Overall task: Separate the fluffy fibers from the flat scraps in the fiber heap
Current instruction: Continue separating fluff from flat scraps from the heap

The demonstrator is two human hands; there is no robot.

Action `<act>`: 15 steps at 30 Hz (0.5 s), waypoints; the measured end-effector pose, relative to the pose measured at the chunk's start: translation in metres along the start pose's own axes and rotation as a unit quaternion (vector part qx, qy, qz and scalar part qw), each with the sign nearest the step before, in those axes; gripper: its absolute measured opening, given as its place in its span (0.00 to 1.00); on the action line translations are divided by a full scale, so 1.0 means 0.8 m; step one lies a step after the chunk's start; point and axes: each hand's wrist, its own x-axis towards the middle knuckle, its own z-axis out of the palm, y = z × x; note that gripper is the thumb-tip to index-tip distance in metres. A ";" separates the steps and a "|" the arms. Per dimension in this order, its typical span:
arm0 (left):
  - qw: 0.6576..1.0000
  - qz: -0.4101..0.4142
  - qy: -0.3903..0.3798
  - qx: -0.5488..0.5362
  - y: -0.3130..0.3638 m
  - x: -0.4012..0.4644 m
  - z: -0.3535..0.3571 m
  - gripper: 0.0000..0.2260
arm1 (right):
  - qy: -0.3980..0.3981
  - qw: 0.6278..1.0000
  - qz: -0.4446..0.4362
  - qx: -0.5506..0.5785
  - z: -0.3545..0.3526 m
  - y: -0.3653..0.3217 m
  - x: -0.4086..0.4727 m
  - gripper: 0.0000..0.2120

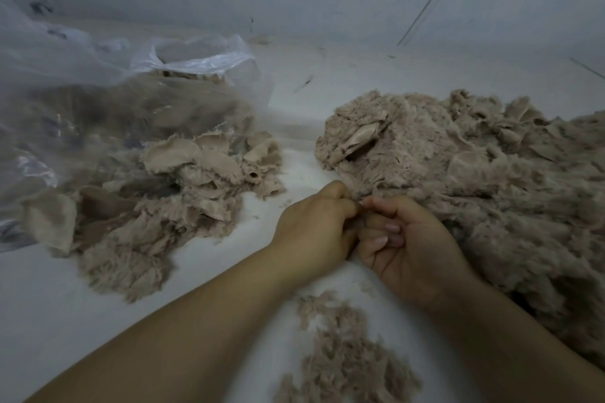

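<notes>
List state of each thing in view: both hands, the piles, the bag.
left hand: fingers curled, pinching a bit of fiber at the heap's near edge.
right hand: fingers curled, pinching the same bit.
fiber heap: large, unsorted, flat scraps showing among the fluff.
flat scraps pile: loose, heaped at the bag's mouth.
loose fluff: scattered between the forearms.
plastic bag: open, slumped, partly filled.
</notes>
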 end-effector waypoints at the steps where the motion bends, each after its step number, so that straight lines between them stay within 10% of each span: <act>1: 1.000 0.008 0.005 -0.009 0.000 0.000 -0.001 0.06 | 0.006 1.000 -0.002 -0.002 0.000 0.000 0.000 0.02; 8: 0.991 -0.034 0.080 -0.098 -0.004 0.004 -0.003 0.03 | 0.013 1.000 -0.010 0.004 -0.001 0.000 0.002 0.14; 15: 0.999 0.020 0.008 0.044 0.004 0.005 0.003 0.10 | 0.001 1.000 -0.016 0.009 -0.001 0.002 0.001 0.14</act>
